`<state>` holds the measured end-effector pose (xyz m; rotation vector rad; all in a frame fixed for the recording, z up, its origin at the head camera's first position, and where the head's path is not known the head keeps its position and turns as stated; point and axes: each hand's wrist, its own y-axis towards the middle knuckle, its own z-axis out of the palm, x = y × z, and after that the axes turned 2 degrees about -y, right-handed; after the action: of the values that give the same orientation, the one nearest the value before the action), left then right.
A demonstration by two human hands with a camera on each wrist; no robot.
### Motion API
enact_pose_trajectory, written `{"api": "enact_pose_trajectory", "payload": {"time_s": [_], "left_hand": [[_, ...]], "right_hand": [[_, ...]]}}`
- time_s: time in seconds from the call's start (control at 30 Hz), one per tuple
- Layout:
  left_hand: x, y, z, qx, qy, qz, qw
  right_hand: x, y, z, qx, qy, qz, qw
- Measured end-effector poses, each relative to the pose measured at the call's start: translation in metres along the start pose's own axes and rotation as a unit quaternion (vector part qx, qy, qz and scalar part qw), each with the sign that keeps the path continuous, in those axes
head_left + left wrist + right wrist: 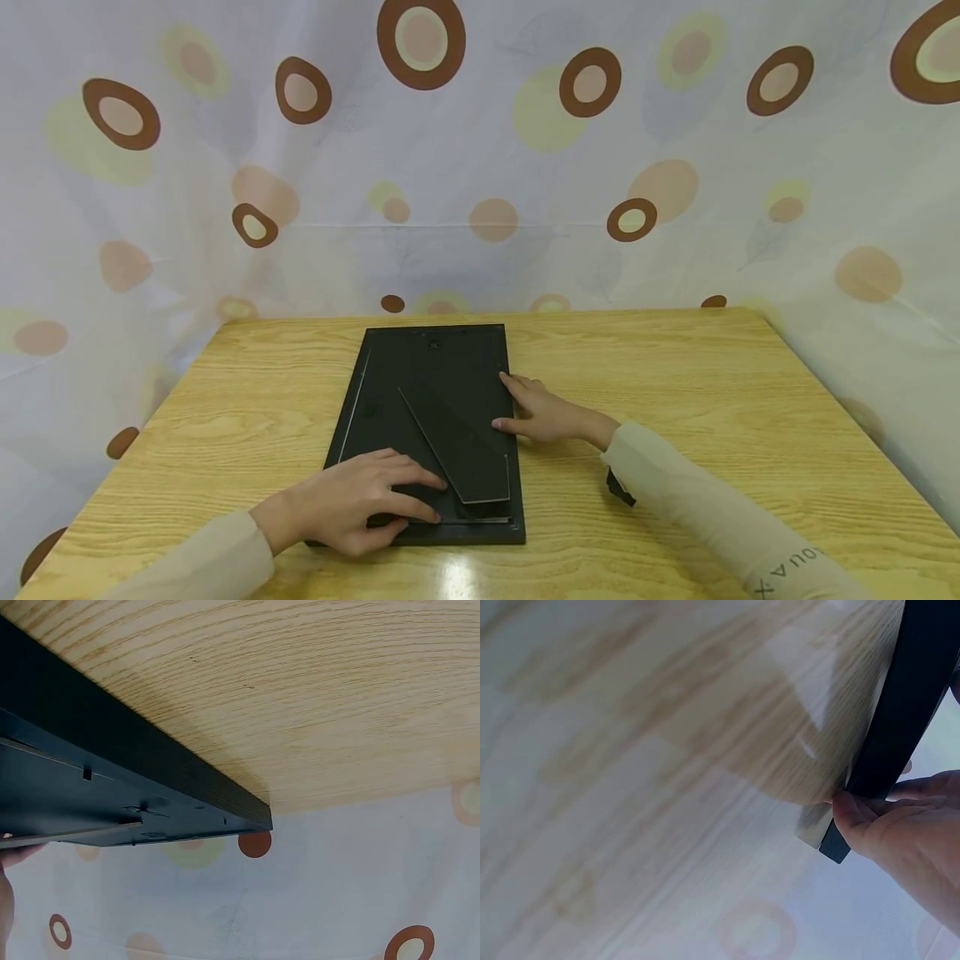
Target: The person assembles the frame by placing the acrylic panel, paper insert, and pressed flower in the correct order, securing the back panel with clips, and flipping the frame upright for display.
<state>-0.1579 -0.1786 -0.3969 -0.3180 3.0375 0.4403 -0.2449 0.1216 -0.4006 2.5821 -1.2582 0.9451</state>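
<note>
A black picture frame (450, 358) lies on the table with its back upward. Its easel stand (468, 458) slants across the back panel and looks slightly raised at its lower end. My left hand (367, 500) rests over the frame's lower left part, fingertips touching the back near the bottom edge and the stand. At the frame's right edge, my right hand (543, 412) rests with its fingers spread and touching the border. In the right wrist view, fingers of the right hand (907, 829) touch the frame's outer side (907, 705). The left wrist view shows the frame's long side (150, 742).
The frame lies on a light wood-grain table (660, 375). Behind the table hangs a pale cloth (480, 167) printed with brown and yellow rounded shapes. A small black item (620, 487) shows beneath the right sleeve (705, 508).
</note>
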Motion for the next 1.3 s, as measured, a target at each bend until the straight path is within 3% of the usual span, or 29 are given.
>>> {"api": "enact_pose_trajectory", "payload": {"time_s": [0.33,1.1,1.3], "left_hand": [[0.0036,0.0028,0.0005,-0.001,-0.012,-0.051,0.9987],[0.0072,0.0034,0.0004,0.02,0.006,-0.055,0.9983],[0.007,0.0031,0.001,0.03,-0.006,-0.085,0.9959]], "right_hand": [[0.0016,-0.0014,-0.0014,-0.001,-0.004,0.005,1.0],[0.0011,0.003,0.0036,-0.023,-0.016,0.009,1.0],[0.0019,0.003,0.0039,-0.02,-0.017,0.012,1.0]]}}
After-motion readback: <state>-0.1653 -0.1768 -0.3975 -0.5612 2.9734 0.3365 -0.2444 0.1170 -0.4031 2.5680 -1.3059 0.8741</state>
